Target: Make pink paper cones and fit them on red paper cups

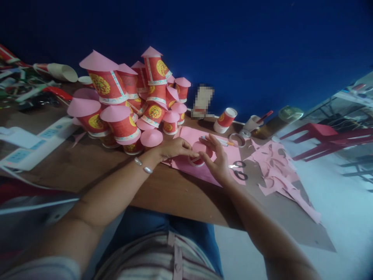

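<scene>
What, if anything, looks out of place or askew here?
Pink paper scraps lie untidily at the right end of the table. Far left, a pale cup lies on its side, unlike the mostly upright cone-topped cups.

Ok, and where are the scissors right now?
In the head view, the scissors are right of centre, at the right edge of the pink paper, between the right hand and the paper scraps.

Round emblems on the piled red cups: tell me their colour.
Yellow; the round emblems show best in the head view, the only one given.
</scene>
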Motion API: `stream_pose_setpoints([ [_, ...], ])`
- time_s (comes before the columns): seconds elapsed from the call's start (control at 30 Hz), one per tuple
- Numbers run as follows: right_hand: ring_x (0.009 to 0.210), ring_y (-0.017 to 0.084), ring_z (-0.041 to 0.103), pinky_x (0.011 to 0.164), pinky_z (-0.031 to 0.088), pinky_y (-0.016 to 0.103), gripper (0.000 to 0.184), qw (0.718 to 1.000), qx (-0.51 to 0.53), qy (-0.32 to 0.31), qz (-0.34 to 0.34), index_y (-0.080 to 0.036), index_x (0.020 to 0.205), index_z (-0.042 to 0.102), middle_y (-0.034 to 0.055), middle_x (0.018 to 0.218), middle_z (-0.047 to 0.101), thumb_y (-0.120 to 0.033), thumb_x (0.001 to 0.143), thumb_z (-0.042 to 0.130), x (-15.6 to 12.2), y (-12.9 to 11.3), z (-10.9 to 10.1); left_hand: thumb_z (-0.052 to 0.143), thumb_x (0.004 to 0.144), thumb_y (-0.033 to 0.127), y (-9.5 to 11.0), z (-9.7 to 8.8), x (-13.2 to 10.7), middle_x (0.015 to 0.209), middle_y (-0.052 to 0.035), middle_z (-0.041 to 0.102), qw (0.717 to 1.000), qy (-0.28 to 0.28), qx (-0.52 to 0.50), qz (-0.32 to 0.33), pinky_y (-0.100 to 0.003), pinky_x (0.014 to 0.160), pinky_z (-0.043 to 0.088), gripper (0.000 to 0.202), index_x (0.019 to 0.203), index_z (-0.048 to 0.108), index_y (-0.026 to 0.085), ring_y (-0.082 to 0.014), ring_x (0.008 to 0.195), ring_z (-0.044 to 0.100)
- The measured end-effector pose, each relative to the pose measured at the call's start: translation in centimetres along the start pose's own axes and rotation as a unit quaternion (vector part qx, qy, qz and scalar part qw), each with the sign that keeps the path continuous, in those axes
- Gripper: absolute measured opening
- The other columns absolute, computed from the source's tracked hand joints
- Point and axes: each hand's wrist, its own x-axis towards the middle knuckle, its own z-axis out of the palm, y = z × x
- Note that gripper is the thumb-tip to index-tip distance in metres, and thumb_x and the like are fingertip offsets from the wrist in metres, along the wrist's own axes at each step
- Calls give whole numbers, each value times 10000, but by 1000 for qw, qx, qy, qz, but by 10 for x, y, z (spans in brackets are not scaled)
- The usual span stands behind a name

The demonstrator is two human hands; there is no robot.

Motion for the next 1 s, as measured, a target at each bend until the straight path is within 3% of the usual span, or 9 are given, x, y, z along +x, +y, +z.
stream_pose_setpoints([
  [0.2, 1308, 285, 638, 1143, 472, 571, 644, 1000, 3, 1, -2, -268, 1498, 418, 139, 1349, 696, -274, 925, 713, 0, 2, 0, 899, 587, 520, -4, 12, 5, 506, 41, 453, 996, 25, -80, -13, -253, 532, 222, 441, 529, 661, 154, -76, 537, 339],
  [0.43, 1322, 281, 628, 1149, 470, 556, 655, 1000, 3, 5, 3, -264, 1505, 417, 135, 1339, 704, -265, 921, 714, -1, 2, 0, 930, 549, 376, -12, 15, 11, 620, -9, 647, 986, 21, -163, -21, -243, 604, 356, 312, 616, 724, 152, -102, 623, 514],
  [0.8, 1323, 275, 629, 1164, 461, 550, 677, 1000, 5, 6, 7, -263, 1523, 404, 134, 1353, 699, -266, 920, 711, -1, 0, 2, 935, 544, 310, -16, 14, 11, 662, -9, 689, 981, 9, -192, -22, -243, 664, 410, 276, 617, 719, 155, -103, 667, 569],
  [1.0, 1321, 273, 631, 1167, 457, 547, 662, 1000, 9, 5, 15, -267, 1518, 414, 133, 1349, 702, -269, 923, 705, -1, -1, 2, 931, 546, 351, -12, 14, 10, 600, 7, 626, 985, 15, -168, -29, -235, 581, 338, 321, 613, 693, 146, -87, 594, 500],
])
